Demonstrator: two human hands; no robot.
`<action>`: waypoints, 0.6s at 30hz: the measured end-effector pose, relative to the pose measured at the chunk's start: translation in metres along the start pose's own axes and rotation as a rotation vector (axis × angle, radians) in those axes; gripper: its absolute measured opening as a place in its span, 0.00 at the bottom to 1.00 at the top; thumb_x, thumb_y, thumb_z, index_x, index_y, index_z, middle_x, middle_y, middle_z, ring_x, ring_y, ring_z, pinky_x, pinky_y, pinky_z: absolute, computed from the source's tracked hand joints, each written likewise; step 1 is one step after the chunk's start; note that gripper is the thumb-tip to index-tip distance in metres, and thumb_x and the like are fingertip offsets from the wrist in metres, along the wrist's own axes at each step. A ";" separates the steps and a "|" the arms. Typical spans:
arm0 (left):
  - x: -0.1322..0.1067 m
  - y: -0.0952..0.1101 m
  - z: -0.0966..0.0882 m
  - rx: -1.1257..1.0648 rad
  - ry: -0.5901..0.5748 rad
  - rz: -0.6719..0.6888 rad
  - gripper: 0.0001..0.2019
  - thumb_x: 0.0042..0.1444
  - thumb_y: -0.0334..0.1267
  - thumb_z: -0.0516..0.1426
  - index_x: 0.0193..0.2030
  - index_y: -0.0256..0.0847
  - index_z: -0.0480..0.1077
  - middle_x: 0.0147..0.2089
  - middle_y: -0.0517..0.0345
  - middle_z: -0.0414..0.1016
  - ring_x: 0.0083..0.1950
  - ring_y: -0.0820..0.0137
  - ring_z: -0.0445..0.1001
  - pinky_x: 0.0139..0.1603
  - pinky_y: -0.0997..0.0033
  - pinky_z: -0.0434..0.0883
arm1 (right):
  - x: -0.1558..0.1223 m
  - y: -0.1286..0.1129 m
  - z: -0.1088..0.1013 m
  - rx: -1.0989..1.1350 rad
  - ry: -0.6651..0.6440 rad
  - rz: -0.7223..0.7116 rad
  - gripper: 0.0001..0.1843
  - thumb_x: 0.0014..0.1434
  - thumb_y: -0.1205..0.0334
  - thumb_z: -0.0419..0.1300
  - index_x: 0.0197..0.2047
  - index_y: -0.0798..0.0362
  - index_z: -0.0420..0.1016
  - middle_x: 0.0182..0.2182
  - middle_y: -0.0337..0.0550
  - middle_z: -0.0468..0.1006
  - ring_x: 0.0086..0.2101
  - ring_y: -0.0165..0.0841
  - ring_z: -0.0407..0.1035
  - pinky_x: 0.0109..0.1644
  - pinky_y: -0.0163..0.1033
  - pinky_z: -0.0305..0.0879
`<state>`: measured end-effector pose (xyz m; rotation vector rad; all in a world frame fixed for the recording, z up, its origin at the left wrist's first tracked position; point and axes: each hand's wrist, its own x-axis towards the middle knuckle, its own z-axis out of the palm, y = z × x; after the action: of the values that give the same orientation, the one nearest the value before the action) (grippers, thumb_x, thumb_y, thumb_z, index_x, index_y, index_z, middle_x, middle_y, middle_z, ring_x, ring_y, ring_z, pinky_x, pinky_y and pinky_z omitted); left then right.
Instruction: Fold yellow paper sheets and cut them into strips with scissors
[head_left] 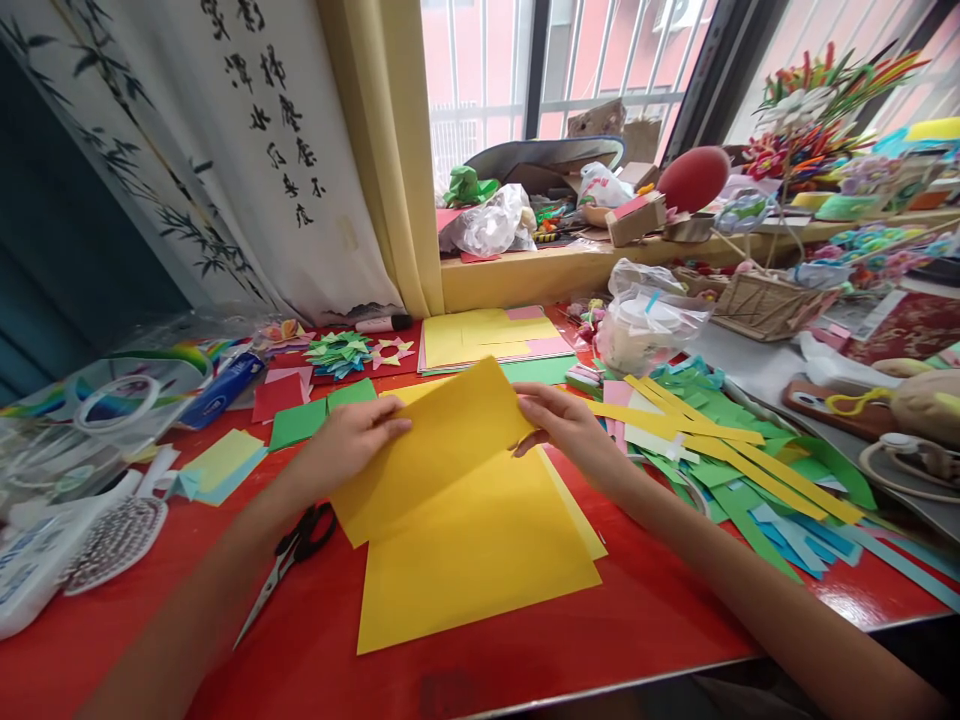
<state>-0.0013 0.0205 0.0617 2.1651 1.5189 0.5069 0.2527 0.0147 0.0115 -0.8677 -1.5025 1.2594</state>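
Note:
Both my hands hold one yellow-orange paper sheet [442, 440], lifted at a tilt above a stack of similar yellow sheets [480, 560] lying on the red table [645, 620]. My left hand [352, 440] pinches the sheet's left edge, fingers closed on it. At the sheet's upper right edge my right hand [559, 425] grips it with thumb under and fingers over.
Black-handled scissors [289, 560] lie left of the stack. Green, yellow and blue paper strips [720, 450] pile at the right. Coloured paper squares [300, 415], folded paper stars [341, 352], a sheet pile [487, 338], plastic bags [645, 320] and a cluttered windowsill [570, 270] lie beyond.

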 end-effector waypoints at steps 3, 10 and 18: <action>-0.013 -0.014 -0.021 -0.170 0.038 -0.214 0.14 0.52 0.50 0.50 0.34 0.41 0.65 0.31 0.62 0.71 0.28 0.71 0.69 0.24 0.78 0.61 | 0.004 0.007 -0.011 -0.241 0.034 -0.005 0.14 0.59 0.58 0.48 0.45 0.53 0.67 0.38 0.45 0.73 0.31 0.31 0.71 0.34 0.40 0.71; -0.064 -0.081 -0.052 -0.332 0.164 -0.730 0.27 0.45 0.55 0.55 0.50 0.43 0.60 0.35 0.60 0.74 0.32 0.65 0.73 0.25 0.73 0.67 | 0.005 0.028 -0.019 -1.104 -0.330 -0.199 0.19 0.61 0.64 0.44 0.52 0.54 0.66 0.51 0.48 0.68 0.51 0.39 0.62 0.53 0.48 0.60; -0.090 -0.112 -0.026 -0.257 0.186 -0.857 0.26 0.50 0.54 0.49 0.52 0.43 0.56 0.33 0.58 0.74 0.28 0.62 0.73 0.24 0.70 0.67 | -0.003 0.029 -0.009 -1.256 -0.486 -0.102 0.29 0.62 0.53 0.41 0.60 0.63 0.54 0.59 0.53 0.55 0.58 0.40 0.50 0.60 0.45 0.50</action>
<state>-0.1325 -0.0279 0.0181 1.1334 2.1381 0.5550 0.2604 0.0203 -0.0170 -1.2483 -2.7497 0.3112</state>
